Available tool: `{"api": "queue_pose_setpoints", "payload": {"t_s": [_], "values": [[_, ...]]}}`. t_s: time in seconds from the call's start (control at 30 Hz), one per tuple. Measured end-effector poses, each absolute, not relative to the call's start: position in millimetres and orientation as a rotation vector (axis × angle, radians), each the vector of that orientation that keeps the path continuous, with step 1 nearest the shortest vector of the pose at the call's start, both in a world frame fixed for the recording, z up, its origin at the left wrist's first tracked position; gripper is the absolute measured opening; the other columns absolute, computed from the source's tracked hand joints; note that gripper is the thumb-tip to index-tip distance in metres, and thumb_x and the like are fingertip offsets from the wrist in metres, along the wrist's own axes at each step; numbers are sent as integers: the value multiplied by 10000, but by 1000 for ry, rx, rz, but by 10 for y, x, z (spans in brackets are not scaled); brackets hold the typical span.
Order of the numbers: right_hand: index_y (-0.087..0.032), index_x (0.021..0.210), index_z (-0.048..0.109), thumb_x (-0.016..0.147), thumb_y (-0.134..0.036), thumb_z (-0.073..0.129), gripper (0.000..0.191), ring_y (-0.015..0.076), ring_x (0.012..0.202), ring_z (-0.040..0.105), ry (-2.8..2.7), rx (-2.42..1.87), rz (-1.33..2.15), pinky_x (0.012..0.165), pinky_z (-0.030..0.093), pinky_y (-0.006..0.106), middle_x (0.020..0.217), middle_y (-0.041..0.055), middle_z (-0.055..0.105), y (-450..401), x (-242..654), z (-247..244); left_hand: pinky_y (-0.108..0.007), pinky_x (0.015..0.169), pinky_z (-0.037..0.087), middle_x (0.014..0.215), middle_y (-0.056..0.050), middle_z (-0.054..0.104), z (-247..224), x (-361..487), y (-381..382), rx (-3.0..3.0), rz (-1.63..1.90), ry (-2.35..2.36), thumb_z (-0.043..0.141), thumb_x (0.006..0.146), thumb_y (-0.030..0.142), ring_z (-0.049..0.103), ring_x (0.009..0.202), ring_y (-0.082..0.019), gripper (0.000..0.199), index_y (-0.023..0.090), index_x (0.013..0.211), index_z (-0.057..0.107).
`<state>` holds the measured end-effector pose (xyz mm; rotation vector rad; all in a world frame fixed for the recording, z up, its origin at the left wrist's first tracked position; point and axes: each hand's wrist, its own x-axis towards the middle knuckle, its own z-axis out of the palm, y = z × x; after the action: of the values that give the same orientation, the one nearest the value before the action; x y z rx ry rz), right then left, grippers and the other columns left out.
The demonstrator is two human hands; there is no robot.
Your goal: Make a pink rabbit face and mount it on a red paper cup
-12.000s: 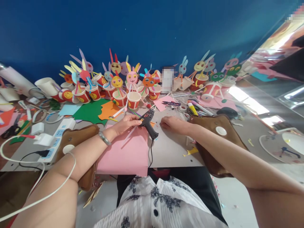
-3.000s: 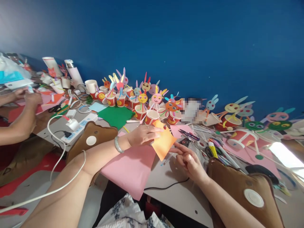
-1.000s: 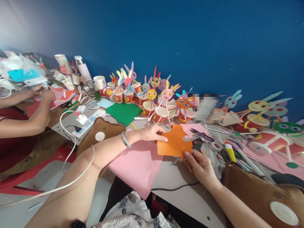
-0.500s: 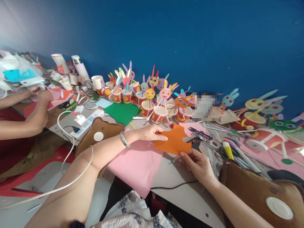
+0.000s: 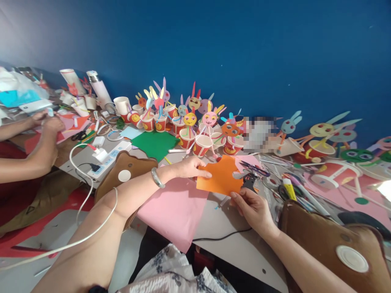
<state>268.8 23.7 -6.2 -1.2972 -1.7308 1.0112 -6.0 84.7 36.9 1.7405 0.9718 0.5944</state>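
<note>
Both my hands hold an orange sheet of paper with curved notches cut from its edges, raised over the table. My left hand pinches its left edge, thumb on top. My right hand is closed on the lower right corner between thumb and fingers. Just behind the sheet's right side are dark-handled scissors, partly hidden. Pink paper lies on the table below my left wrist. A green sheet rests farther back.
Paper-cup figures with rabbit-like faces stand along the blue wall. A white power strip and brown cushions lie either side. A white cable crosses my left arm. A co-worker's hands are at far left.
The view has shifted slightly, so the scene sits a little farther left. Both hands keep hold of the orange paper, which is tilted slightly differently.
</note>
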Motion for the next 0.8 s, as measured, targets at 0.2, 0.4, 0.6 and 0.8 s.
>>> {"api": "queue_pose_setpoints", "payload": {"t_s": [0.2,0.4,0.6,0.8], "values": [[-211,704,665,894,-674,622,502,104,385,430,-1746,-1276,1028,413,330,265,476,-7,558,247,2689,-31,-243,526,251,564,53,379,332,-55,864,1822,589,977,645,815,690,339,528,-71,598,183,583,430],[-208,708,639,839,-677,685,489,97,381,423,-1688,-1310,976,380,318,254,531,12,625,260,2712,-79,-244,555,302,593,42,448,354,-52,858,1799,604,930,676,818,574,406,566,-87,489,178,622,468],[-203,747,654,854,-659,672,469,103,391,451,-1705,-1321,904,375,340,245,542,16,648,280,2737,-106,-236,545,250,582,55,414,395,-90,881,1726,619,1043,705,754,611,359,560,-80,506,167,624,499],[-205,724,642,855,-649,680,464,101,373,453,-1659,-1328,887,366,337,241,523,2,631,270,2741,-106,-242,528,231,554,54,380,436,-108,874,1743,601,1118,691,770,575,343,527,-77,482,176,589,487]]}}
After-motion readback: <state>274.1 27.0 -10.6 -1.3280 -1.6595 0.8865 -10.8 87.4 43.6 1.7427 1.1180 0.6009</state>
